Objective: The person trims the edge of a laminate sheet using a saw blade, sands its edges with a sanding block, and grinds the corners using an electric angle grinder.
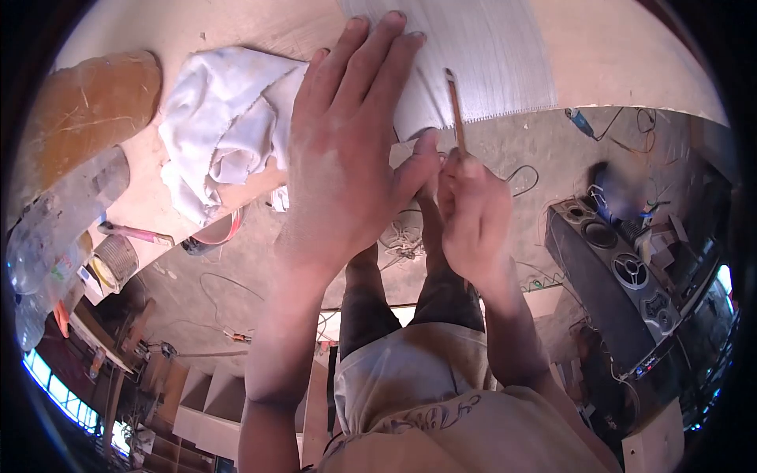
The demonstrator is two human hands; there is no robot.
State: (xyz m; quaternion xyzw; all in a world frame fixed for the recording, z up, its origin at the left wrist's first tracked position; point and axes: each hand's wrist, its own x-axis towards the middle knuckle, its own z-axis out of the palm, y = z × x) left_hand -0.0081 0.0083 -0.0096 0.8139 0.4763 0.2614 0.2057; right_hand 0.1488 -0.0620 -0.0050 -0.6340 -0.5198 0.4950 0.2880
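My left hand [339, 165] lies with fingers stretched out across the left part of a grey-white sheet [485, 59] with a finely toothed lower edge. The sheet rests on the pale table surface [615, 59] and reaches its near edge. In my right hand [477, 217], closed fingers grip a thin reddish-brown stick tool [456, 106]; its small tip points up over the sheet, and its exact kind cannot be made out. My left thumb is close to the right fingers at the table edge. A crumpled white cloth [225, 110] lies left of my left hand.
An orange-brown bottle [95, 110] and a clear plastic bottle [71, 197] lie at the left. Near them are a pink-handled brush [138, 234] and a tin can [114, 260]. A tall black speaker [611, 272] stands on the right, with cables on the concrete floor [205, 292].
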